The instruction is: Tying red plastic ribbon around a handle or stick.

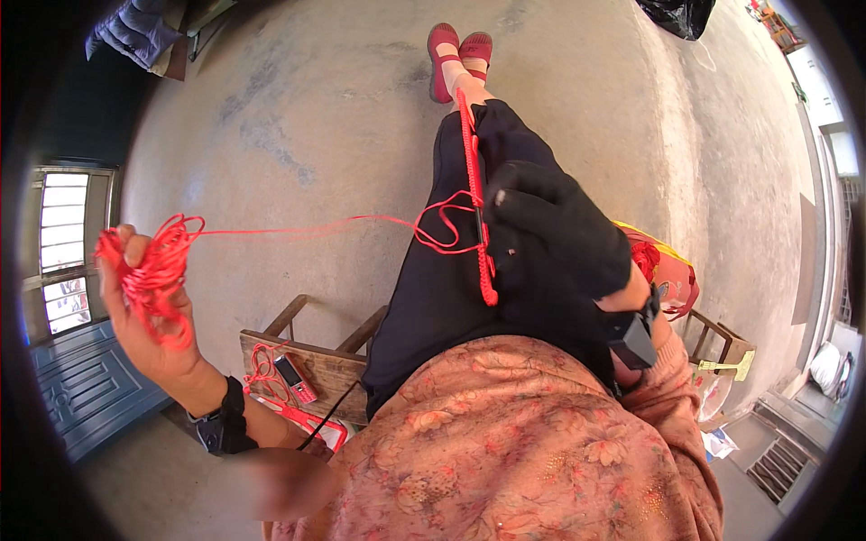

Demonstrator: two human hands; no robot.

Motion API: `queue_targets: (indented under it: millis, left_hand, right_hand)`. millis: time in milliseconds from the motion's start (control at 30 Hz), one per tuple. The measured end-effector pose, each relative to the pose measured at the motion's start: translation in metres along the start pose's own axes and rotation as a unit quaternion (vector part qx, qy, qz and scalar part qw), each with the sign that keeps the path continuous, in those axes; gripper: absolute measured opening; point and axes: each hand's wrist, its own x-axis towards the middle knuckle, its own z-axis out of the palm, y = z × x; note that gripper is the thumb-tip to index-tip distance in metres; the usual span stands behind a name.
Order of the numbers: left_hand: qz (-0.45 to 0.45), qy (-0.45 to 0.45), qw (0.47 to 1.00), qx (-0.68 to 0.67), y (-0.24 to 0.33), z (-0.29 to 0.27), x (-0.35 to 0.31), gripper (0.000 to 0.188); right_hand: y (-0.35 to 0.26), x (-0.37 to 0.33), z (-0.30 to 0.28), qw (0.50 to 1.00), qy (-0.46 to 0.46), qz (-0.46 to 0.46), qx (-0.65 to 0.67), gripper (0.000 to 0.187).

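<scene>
My left hand (pixel 167 334), bare and raised at the far left, is closed around a loose bundle of red cord (pixel 158 279). A single strand runs from this bundle across to loose loops on my lap. There a narrow braided red cord (pixel 471 162) lies lengthwise over my black trousers, with a short dark piece (pixel 479 216) along its middle. My right hand (pixel 559 225), in a black glove with bare fingertips, hovers just right of the braid. Its fingers are loosely bent and apart, with nothing visible in them; black cloth behind blurs their outline.
On a wooden bench (pixel 307 361) to my left lie a mobile phone (pixel 295 377) and more red cord. A red and yellow bag (pixel 672 270) with red cord inside stands at my right. Blue panelling (pixel 99 379) is at far left, a black plastic bag (pixel 677 16) at the far upper right.
</scene>
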Motion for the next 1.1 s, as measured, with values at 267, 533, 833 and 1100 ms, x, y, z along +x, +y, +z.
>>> queue_targets:
  millis: [267, 533, 833, 1100]
  left_hand:
    - [0.037, -0.005, 0.998, 0.046, 0.164, -0.052, -0.025, 0.022]
    - [0.132, 0.089, 0.974, 0.162, 0.170, -0.096, -0.051, 0.034]
    - [-0.154, 0.081, 0.894, 0.414, -0.111, -0.032, -0.023, 0.036]
    - [0.001, -0.134, 0.818, 0.559, -0.192, 0.038, -0.034, 0.037]
  right_hand:
    - [0.021, 0.021, 0.027, 0.825, 0.147, -0.265, -0.477, 0.032]
    - [0.020, 0.053, 0.048, 0.922, -0.085, -0.083, -0.368, 0.020]
    - [-0.029, -0.011, 0.030, 0.839, 0.231, -0.104, -0.482, 0.027]
    - [-0.032, -0.026, 0.061, 0.918, 0.166, -0.120, -0.340, 0.036]
